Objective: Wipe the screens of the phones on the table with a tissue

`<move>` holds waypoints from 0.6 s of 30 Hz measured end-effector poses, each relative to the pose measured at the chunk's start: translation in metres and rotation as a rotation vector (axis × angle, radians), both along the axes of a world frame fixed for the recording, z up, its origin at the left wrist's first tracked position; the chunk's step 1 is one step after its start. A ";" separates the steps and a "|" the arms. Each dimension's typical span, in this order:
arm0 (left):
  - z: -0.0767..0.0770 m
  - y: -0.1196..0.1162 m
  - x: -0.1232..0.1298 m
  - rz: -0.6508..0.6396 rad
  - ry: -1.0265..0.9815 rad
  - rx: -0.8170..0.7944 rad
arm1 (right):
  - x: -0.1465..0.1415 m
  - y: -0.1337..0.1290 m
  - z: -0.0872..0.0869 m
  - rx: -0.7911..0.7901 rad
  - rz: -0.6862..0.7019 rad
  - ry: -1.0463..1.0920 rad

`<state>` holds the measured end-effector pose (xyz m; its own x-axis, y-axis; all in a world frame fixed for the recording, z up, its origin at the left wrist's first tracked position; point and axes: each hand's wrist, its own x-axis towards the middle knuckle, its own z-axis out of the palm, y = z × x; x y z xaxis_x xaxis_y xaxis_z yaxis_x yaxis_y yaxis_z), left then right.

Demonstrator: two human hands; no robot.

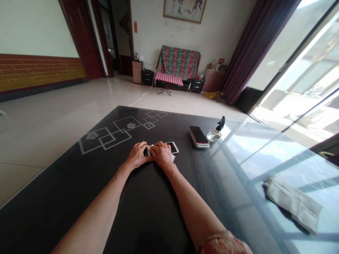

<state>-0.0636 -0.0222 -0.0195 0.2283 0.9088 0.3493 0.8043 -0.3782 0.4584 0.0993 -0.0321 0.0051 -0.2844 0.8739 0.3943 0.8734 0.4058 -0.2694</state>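
Observation:
A white-edged phone (173, 147) lies flat on the dark glossy table (148, 197). My right hand (162, 153) presses a white cloth (173, 157) down on it, and the cloth shows mostly under and beside the fingers. At the phone's left end, my left hand (138, 154) grips its edge, thumb and fingers on either side. To the right lies a stack of phones (199, 137), a dark one with a red edge on top. Just beyond that stack stands a clear spray bottle (214, 134) with a black nozzle.
A folded grey-white cloth (293, 203) rests on the table's right side, where window light reflects. Beyond the table's far edge are a small striped table (168, 78), a low black cabinet (197, 85) and a purple curtain (246, 46).

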 end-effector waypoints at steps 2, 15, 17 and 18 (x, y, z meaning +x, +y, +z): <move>0.001 0.000 -0.001 -0.003 0.006 -0.017 | -0.001 0.000 -0.001 0.000 0.012 0.008; 0.001 -0.001 -0.003 0.004 0.074 -0.045 | 0.051 0.022 0.000 -0.080 -0.487 0.058; 0.002 -0.001 -0.002 0.003 0.071 -0.053 | 0.053 0.021 0.000 -0.064 -0.508 0.061; 0.002 -0.001 -0.002 0.001 0.068 -0.054 | 0.052 0.019 0.000 -0.049 -0.500 0.055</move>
<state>-0.0658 -0.0232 -0.0172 0.2491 0.9261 0.2835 0.8343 -0.3538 0.4227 0.1511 -0.0128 0.0047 0.1937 0.9159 0.3516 0.9417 -0.0731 -0.3284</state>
